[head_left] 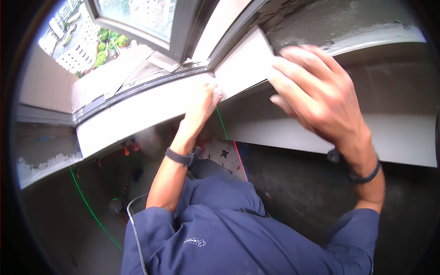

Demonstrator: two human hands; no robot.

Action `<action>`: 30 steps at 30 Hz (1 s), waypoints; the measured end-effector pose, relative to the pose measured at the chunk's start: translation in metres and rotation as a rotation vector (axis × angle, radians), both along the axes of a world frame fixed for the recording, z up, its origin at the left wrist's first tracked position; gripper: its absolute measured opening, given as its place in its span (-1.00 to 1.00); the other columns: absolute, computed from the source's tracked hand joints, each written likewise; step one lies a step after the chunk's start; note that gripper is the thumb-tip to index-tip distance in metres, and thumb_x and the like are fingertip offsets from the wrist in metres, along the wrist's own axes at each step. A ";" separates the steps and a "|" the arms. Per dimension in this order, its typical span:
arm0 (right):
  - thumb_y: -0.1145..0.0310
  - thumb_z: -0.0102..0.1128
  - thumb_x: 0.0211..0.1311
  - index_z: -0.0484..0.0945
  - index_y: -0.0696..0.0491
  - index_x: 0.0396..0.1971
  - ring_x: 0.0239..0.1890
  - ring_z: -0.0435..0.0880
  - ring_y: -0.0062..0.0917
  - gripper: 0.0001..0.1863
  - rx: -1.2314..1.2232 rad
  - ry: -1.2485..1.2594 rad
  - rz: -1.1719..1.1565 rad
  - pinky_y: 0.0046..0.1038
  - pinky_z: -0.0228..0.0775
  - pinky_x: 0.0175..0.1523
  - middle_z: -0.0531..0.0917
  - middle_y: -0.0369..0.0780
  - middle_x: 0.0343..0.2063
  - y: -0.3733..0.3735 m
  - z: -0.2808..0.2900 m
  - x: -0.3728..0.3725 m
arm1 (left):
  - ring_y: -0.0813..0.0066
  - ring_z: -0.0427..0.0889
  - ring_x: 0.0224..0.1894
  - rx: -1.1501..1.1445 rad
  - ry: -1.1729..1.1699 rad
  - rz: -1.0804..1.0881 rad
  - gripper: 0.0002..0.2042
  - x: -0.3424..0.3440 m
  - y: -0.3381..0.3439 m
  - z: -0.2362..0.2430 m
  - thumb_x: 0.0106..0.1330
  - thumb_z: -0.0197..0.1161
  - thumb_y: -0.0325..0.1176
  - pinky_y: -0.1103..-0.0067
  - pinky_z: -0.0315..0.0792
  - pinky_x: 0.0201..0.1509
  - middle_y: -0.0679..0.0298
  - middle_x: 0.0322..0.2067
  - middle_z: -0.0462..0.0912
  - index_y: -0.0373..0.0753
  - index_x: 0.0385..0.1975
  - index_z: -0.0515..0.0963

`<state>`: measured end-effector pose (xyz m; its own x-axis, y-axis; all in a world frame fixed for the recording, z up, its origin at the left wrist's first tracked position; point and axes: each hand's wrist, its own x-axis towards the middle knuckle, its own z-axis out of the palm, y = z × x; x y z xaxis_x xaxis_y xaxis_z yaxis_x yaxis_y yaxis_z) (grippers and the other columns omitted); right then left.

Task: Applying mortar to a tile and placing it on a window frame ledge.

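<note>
A white sill slab (pixel 137 107) runs along the base of the window opening. Its edge meets a second white piece (pixel 245 57) near the middle. My left hand (pixel 205 98) is curled down at that joint with its fingers bent in. Glare and the hand itself hide what is in its fingertips, if anything. Raised to the right is my right hand (pixel 316 91), slightly blurred, its fingers apart and nothing seen in them. Its fingertips are close to the right end of the second white piece; whether they touch it I cannot tell.
A grey-framed window sash (pixel 172 27) stands open above a drop to buildings and trees. Rough grey mortar (pixel 339 23) covers the upper right. A long pale panel (pixel 389 123) juts out below my right hand. Green laser lines (pixel 89 206) cross below; a grey cable (pixel 131 220) hangs by my left arm.
</note>
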<state>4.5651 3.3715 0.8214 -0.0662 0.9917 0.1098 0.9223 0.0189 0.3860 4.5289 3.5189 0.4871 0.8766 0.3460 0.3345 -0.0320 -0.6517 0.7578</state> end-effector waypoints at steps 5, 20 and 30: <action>0.48 0.48 -0.05 0.68 0.13 -0.13 -0.09 0.68 -0.25 -0.61 0.348 0.228 -0.355 -0.29 0.54 0.00 0.72 -0.15 -0.12 -0.105 -0.043 -0.017 | -0.02 0.63 0.07 0.033 -0.121 -0.117 0.02 0.002 0.004 0.044 -0.06 0.62 -0.16 0.29 0.50 0.23 -0.12 0.30 0.39 -0.09 0.48 0.18; 0.43 0.44 0.03 0.63 0.09 -0.09 -0.10 0.70 -0.29 -0.62 0.320 0.535 -0.503 -0.31 0.55 -0.01 0.69 -0.16 -0.04 -0.115 -0.152 -0.033 | 0.02 0.74 -0.13 -0.026 -0.038 -0.166 0.15 0.012 -0.002 0.028 -0.06 0.61 -0.43 0.32 0.65 0.03 -0.25 0.37 0.23 0.15 0.54 -0.04; 0.48 0.38 0.01 0.65 0.12 -0.08 -0.19 0.73 -0.37 -0.62 0.337 0.064 -0.166 -0.39 0.57 -0.12 0.68 -0.13 0.00 -0.040 -0.060 0.013 | -0.10 0.66 0.02 0.065 -0.086 -0.163 0.16 0.012 -0.003 0.019 -0.07 0.58 -0.49 0.30 0.63 0.05 -0.23 0.37 0.22 0.11 0.54 -0.05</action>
<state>4.5786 3.3315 0.7614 0.1095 0.8960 0.4302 0.9246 -0.2508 0.2869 4.5405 3.5162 0.5063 0.8863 0.1769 0.4281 -0.2042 -0.6803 0.7039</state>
